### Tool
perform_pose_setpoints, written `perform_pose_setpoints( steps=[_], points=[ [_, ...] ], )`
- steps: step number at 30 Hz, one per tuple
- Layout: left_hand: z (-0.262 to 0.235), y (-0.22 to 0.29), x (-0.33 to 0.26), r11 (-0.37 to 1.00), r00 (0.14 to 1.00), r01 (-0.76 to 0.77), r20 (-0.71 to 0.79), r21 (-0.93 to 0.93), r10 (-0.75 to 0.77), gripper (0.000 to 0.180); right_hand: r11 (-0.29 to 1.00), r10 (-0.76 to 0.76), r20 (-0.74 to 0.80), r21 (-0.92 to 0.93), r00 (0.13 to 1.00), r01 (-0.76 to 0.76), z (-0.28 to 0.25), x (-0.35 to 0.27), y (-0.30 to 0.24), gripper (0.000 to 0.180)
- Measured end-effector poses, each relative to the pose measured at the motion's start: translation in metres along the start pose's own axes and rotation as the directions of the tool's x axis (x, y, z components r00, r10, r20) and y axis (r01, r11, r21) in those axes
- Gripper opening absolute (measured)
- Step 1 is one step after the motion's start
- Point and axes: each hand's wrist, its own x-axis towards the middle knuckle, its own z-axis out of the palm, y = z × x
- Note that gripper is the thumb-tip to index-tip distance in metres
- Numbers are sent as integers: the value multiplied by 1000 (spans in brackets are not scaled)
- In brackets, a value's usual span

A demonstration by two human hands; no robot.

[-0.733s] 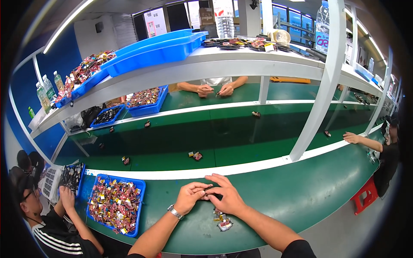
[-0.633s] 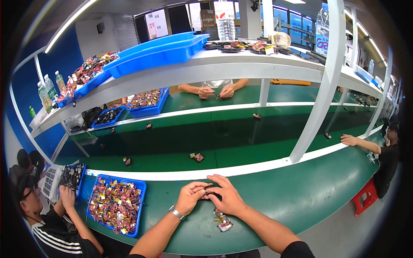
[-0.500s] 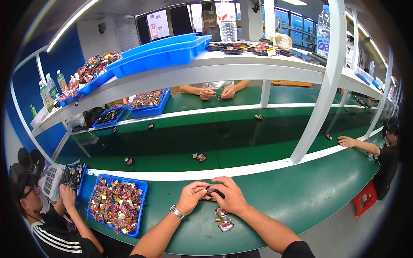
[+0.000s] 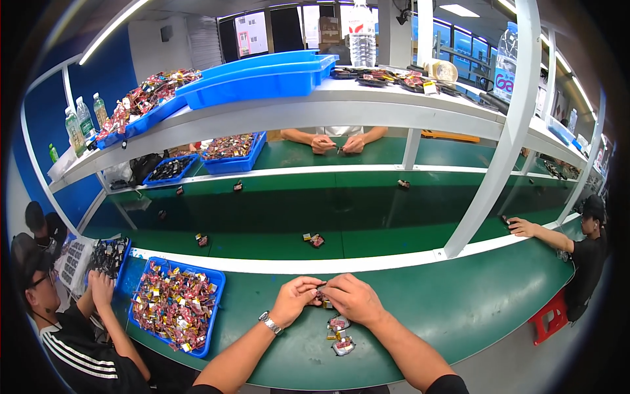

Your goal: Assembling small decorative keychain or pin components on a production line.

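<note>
My left hand (image 4: 294, 303) and my right hand (image 4: 357, 299) meet above the green bench, both closed with fingertips pinched on a small circuit board (image 4: 320, 297). Its reddish and dark parts show between the fingers, which hide most of it. Just below the right hand, two similar small boards (image 4: 342, 345) with pale, yellow and red parts and dark wires lie on the bench. A metal watch (image 4: 270, 322) is on my left wrist.
Left of my arm stands a blue tray (image 4: 219, 295) heaped with boards. Beyond a white rail (image 4: 289, 264), a green belt (image 4: 275, 223) carries scattered boards. A slanted white post (image 4: 495, 141) rises at right. Co-workers sit left and right; another's hands (image 4: 338, 143) work across.
My right fingers have lowered and closed in around the board, while my left hand keeps its pinch. The right-hand co-worker's hand has reached a dark piece on the belt. The view has shifted slightly.
</note>
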Motion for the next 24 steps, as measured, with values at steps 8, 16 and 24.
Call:
perform_pose_setpoints(
  steps=[8, 16, 24],
  points=[
    [1, -1, 1, 1000, 1000, 6, 0, 9, -6, 23, 1000, 25, -8, -12, 1000, -25, -1, 0, -2, 16],
    [6, -5, 1, 996, 998, -61, -20, 72, 62, 22, 987, 142, -45, 78, 989, -138, 5, -2, -3, 17],
    [8, -9, 2, 987, 993, -91, -60, 131, 99, 19, 751, 521, 57, 443, 852, -489, 18, -8, -6, 17]
  ],
)
